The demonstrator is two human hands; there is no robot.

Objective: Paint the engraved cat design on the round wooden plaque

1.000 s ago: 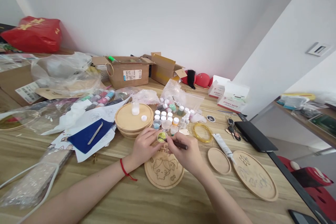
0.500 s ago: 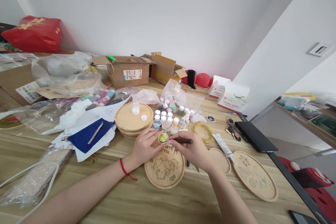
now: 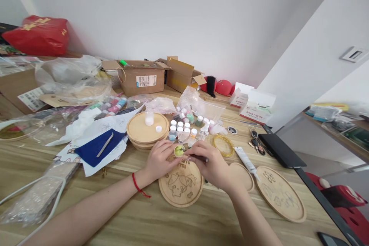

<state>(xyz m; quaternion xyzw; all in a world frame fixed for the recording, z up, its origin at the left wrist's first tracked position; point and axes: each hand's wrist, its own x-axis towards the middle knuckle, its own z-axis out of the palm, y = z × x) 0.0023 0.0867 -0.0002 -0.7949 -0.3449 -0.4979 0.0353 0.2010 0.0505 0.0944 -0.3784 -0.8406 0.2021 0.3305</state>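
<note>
My left hand (image 3: pixel 162 158) grips a small round jar (image 3: pixel 179 150) with yellow-green stuff in it, tilted so its mouth faces me. In my right hand (image 3: pixel 209 163) is a thin tool with a dark handle (image 3: pixel 199 157); its tip reaches into the jar, and what kind of tip it has I cannot make out. Both hands hover over the upper edge of a round wooden plate (image 3: pixel 181 186) with a line drawing and lettering, part of which they cover. Just beyond them several white-lidded jars (image 3: pixel 180 125) stand close together.
Left of the jars, stacked wooden plates (image 3: pixel 135 128) carry a white bottle (image 3: pixel 149 118) and a cap. Tweezers (image 3: pixel 105 145) lie on blue cloth (image 3: pixel 92 152). To the right are gold wire (image 3: pixel 223 145), a white tube (image 3: pixel 245 161) and an oval drawn-on plate (image 3: pixel 281 194). Cardboard boxes (image 3: pixel 141 78) stand behind.
My right hand has turned slightly and shifted right and up, and the tool's handle now slants lower. My left hand and the jar stay almost in place.
</note>
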